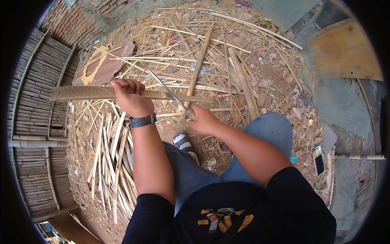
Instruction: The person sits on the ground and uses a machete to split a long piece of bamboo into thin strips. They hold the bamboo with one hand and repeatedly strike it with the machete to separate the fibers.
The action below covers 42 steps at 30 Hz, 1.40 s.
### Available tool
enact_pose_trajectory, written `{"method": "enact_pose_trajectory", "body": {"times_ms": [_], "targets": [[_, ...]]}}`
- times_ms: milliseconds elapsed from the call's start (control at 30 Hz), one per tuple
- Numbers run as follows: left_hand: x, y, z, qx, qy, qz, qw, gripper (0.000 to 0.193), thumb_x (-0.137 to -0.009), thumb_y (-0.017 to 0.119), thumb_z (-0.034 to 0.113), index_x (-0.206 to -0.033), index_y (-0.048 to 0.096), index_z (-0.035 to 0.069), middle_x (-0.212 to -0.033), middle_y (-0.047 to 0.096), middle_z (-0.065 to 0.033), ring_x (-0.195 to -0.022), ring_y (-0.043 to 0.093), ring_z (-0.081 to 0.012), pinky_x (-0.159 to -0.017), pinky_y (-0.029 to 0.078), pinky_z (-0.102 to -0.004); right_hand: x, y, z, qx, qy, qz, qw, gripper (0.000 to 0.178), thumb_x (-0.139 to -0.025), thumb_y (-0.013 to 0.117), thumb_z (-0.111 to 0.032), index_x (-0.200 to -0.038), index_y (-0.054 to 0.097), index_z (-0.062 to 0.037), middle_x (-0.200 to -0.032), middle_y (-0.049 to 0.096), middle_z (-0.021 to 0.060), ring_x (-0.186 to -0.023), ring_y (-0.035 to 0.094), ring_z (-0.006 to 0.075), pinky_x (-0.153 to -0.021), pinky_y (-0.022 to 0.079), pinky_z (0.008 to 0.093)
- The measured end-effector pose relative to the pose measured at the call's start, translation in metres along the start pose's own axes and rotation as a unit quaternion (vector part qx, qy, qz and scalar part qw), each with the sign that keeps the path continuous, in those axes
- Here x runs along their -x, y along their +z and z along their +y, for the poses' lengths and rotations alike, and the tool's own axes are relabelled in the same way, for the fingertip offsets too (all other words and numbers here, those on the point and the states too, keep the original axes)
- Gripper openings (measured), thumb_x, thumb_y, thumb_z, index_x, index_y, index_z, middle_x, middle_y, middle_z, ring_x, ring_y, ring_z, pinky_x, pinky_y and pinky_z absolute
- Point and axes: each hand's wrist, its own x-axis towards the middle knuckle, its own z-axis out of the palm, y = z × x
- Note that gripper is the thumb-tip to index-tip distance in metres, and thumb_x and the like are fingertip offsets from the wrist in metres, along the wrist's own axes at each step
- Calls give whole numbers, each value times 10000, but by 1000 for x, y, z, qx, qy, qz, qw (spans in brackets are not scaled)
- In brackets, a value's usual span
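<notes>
The bamboo strip [81, 92] extends leftward above the ground [270, 67], gripped by the left hand's [133, 97] curled fingers. Rightward, the knife [163, 88] crosses it, its handle wrapped in the right hand's [204, 120] fingers. Best brace the strip firmly and angle light, even strokes away from the left hand.
</notes>
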Motion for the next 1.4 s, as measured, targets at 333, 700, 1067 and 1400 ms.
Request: {"method": "enact_pose_trajectory", "body": {"times_ms": [333,700,1067,1400], "targets": [[-11,3,112,197,52,-133,970,469,-1015,424,568,-786,511,169,-573,353,33,-504,302,-105,-521,286,-269,25,-38,-45,-25,-125,97,987,436,-839,710,-204,-1190,550,1,-722,637,207,-665,645,386,-638,491,476],[-35,-44,66,207,-16,146,967,506,-1015,353,580,-739,431,164,-553,297,16,-469,273,-135,-446,257,-284,28,-78,-31,119,-85,121,982,400,-805,729,-190,-1144,594,-26,-844,685,231,-809,684,429,-697,533,526],[-31,-51,57,285,-61,97,952,483,-1005,383,540,-717,419,154,-554,297,23,-466,272,-139,-460,265,-292,32,-60,-28,145,-175,96,969,394,-802,728,-182,-1145,609,-30,-819,686,212,-782,684,418,-685,535,510],[-32,-52,59,281,-42,97,954,523,-1014,354,582,-722,414,152,-542,301,19,-465,279,-135,-464,271,-297,23,-64,-31,67,-69,178,979,466,-812,732,-202,-1208,607,10,-846,695,246,-822,693,423,-733,547,505]]}}
